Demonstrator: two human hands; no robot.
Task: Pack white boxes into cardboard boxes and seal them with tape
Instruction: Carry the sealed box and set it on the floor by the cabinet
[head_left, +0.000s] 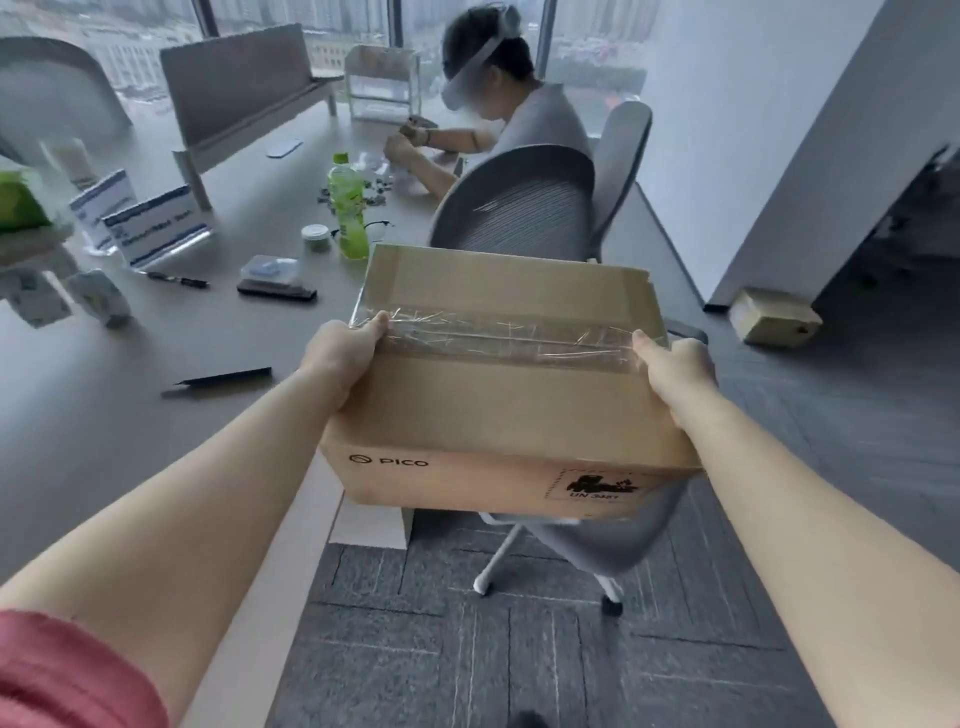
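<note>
Two hands, left hand (343, 353) and right hand (675, 364), grip the taped box (498, 415) by its ends; it looks stiff and maybe heavy.

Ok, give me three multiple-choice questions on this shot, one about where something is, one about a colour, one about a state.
1. Where is the cardboard box?
A. held over the chair
B. on the floor
C. on the desk
2. What colour is the drink bottle?
A. red
B. green
C. blue
3. How is the box's top?
A. flaps open
B. flaps missing
C. taped shut

Answers: 1 A, the left hand and right hand grip its ends; 2 B, it is bright green; 3 C, clear tape runs along the seam.
</note>
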